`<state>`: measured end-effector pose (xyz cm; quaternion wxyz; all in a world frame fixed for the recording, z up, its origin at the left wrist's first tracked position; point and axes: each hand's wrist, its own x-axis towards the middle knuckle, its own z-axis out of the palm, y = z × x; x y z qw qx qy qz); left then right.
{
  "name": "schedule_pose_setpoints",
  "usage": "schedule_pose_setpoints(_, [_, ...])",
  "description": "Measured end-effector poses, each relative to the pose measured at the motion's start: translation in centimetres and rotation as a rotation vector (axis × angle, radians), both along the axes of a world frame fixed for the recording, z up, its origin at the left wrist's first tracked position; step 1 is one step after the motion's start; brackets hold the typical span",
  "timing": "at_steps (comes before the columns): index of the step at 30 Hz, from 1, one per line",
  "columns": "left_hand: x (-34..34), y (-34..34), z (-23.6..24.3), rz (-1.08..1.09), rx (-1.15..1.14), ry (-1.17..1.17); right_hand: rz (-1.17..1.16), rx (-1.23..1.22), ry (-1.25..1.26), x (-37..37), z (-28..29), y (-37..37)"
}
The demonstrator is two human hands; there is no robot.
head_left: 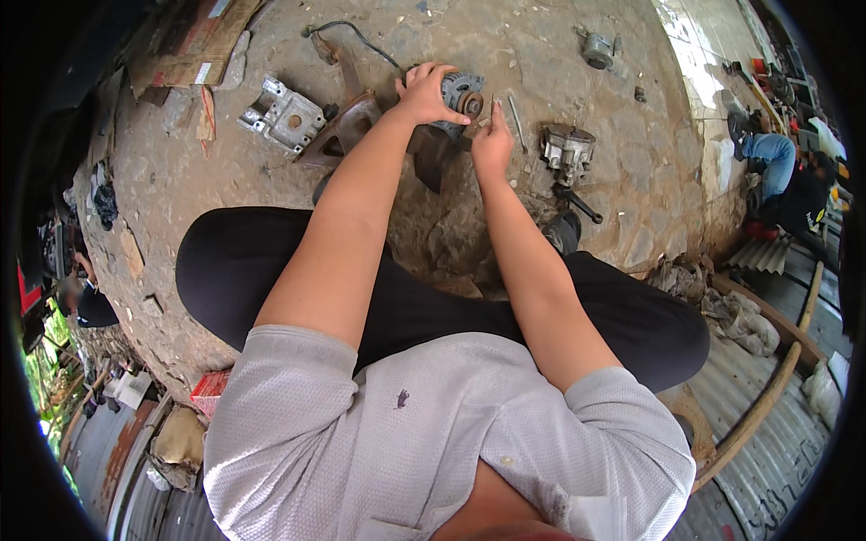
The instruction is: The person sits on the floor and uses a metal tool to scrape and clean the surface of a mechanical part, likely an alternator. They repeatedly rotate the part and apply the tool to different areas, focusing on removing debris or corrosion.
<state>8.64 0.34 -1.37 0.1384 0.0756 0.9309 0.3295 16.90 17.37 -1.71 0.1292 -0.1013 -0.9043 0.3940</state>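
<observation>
My left hand (426, 95) is wrapped over the near-left side of a grey alternator (448, 85), its thumb by the rusty brown pulley (470, 103). The alternator sits on the ground beyond my crossed legs. Just right of the pulley is my right hand (492, 144), index finger pointing up and the other fingers curled in. Whatever those fingers may hold is hidden. Beside this hand a thin metal rod (517, 123) lies on the ground. A dark curved metal piece (437, 162) is below the alternator, partly in shadow.
To the left lie a silver metal housing (287, 117) and a rusty bracket (347, 131). A cast metal part (568, 149) and a dark connecting rod (577, 204) are to the right. Farther off sits a small motor-like part (597, 51). Another person (785, 176) is at the far right.
</observation>
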Motion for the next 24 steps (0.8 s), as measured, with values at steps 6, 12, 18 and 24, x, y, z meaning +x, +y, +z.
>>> schedule_pose_setpoints(6, [-0.7, 0.7, 1.0, -0.042, 0.019, 0.005, 0.004, 0.094, -0.046, -0.4, -2.3, 2.1])
schedule_pose_setpoints(12, [-0.3, 0.4, 1.2, -0.016, 0.01, 0.019, 0.067, 0.008, -0.139, -0.9, -0.7, 2.0])
schedule_pose_setpoints(18, [0.4, -0.2, 0.4, -0.004, -0.005, 0.02, 0.12, -0.048, -0.293, -0.6, 1.5, 0.7])
schedule_pose_setpoints(24, [0.0, -0.2, 0.3, -0.001, 0.005, 0.034, 0.154, -0.034, 0.096, -0.1, 1.3, -0.3])
